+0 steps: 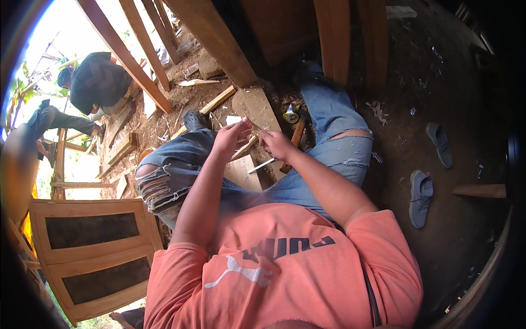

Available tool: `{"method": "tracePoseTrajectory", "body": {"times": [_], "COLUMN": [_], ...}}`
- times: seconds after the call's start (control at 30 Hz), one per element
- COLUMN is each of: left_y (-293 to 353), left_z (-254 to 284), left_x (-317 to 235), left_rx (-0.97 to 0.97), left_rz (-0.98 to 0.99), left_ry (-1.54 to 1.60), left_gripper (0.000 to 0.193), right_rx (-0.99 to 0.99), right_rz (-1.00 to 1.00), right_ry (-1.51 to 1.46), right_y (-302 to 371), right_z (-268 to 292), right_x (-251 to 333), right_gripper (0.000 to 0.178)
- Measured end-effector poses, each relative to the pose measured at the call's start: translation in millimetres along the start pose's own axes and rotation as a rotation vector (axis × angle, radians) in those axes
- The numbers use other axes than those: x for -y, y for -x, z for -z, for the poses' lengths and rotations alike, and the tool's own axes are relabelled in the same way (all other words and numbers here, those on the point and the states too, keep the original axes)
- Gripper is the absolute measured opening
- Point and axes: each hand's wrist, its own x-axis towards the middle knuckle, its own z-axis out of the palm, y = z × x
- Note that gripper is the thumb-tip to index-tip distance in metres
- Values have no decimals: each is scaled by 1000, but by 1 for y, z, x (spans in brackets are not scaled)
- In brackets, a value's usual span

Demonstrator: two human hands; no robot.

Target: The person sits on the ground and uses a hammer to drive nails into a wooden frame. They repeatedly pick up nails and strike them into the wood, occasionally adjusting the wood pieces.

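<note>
I sit with my knees apart and both hands low in front of me. My left hand (232,138) is closed, thumb and fingertips together at one end of a thin brownish strip (254,127). My right hand (276,144) pinches the strip's other end; its exact kind is too small to tell. Just beyond the left hand lies a small white piece (233,119). Near my right hand are a tool with a wooden handle (298,133) and a round yellow-labelled container (291,114). A thin white stick (261,165) lies below the hands, over a pale board (240,172).
Wooden posts (333,41) rise ahead. A framed wooden panel (93,253) with dark insets stands at my left. Beyond, a person in dark clothes (101,82) bends over timber. Grey shoes (421,198) lie on the dark floor at right. Offcuts (218,100) and shavings litter the ground.
</note>
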Motion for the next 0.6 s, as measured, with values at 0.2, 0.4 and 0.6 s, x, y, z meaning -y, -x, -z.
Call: {"method": "tracePoseTrajectory", "body": {"times": [0.2,0.4,0.6], "left_y": [-1,-1,3], "left_z": [-2,0,-3], "left_x": [1,3,1], "left_rx": [27,38,41], "left_rz": [49,51,58], "left_ry": [3,51,1], "left_gripper": [60,64,60], "right_rx": [-187,-196,-156], "right_rz": [-46,4,-199], "right_ry": [200,181,122], "right_y": [-8,-19,-22], "right_z": [-3,-7,-2], "right_x": [-6,-10,-11], "right_gripper": [46,48,50]}}
